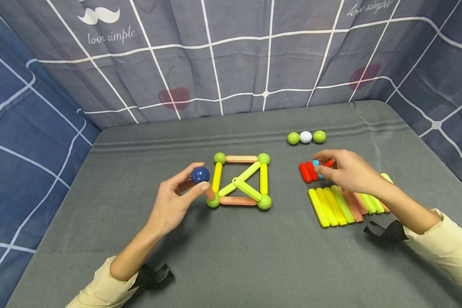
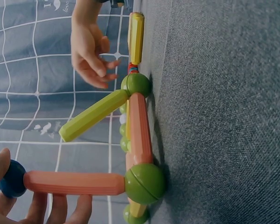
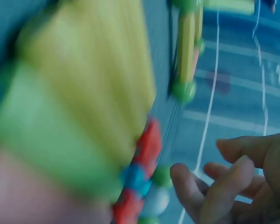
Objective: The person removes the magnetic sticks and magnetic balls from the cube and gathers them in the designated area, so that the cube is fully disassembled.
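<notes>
My left hand (image 1: 169, 201) pinches a dark blue ball (image 1: 200, 175) between thumb and fingers. Below the ball, an orange magnetic stick (image 2: 74, 182) joins it to the green ball (image 2: 144, 183) at the near left corner of a square frame. Green balls mark the frame's corners, with yellow sticks (image 1: 264, 179) at the sides and orange ones (image 1: 238, 201) at front and back. A yellow-green stick (image 2: 95, 114) tilts upward from the near right ball. My right hand (image 1: 348, 171) hovers with loosely bent fingers over short red sticks (image 1: 305, 173) and blue ones, gripping nothing.
Behind the short sticks, two green balls (image 1: 293, 138) flank a white ball (image 1: 306, 137). A row of long yellow, green and orange sticks (image 1: 328, 207) lies under my right wrist. Checked cloth (image 1: 238, 64) rises behind the grey table surface (image 1: 254, 256).
</notes>
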A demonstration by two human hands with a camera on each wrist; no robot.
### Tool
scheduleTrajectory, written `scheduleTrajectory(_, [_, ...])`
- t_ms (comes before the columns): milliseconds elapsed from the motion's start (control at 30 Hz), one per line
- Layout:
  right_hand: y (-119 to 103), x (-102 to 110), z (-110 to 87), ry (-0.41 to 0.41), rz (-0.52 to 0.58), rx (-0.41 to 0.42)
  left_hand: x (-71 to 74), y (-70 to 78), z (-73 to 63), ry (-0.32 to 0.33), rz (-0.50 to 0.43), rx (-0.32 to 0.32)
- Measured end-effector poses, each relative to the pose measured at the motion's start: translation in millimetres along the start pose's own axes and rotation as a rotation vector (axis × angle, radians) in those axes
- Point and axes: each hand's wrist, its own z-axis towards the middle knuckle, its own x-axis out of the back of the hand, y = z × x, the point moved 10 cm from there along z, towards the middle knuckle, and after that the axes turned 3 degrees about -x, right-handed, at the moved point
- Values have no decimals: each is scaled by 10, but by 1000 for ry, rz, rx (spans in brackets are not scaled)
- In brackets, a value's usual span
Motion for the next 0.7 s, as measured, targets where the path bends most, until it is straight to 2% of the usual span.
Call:
scheduleTrajectory(200, [-559,-225,-84,57,15,181,-15,19,-5,-3,10,-16])
scheduleTrajectory(433, [-1004,-593,-77,19,130,323,-15,20,-1,-4,1,-12])
scheduleTrajectory(533, [-1127,-737,-32,0,126,337,-12,16,1,-2,-3,-11])
scheduleTrajectory(700, [-1197,-895,54,-8,68,288,-15,25,-4,-5,-17,-16])
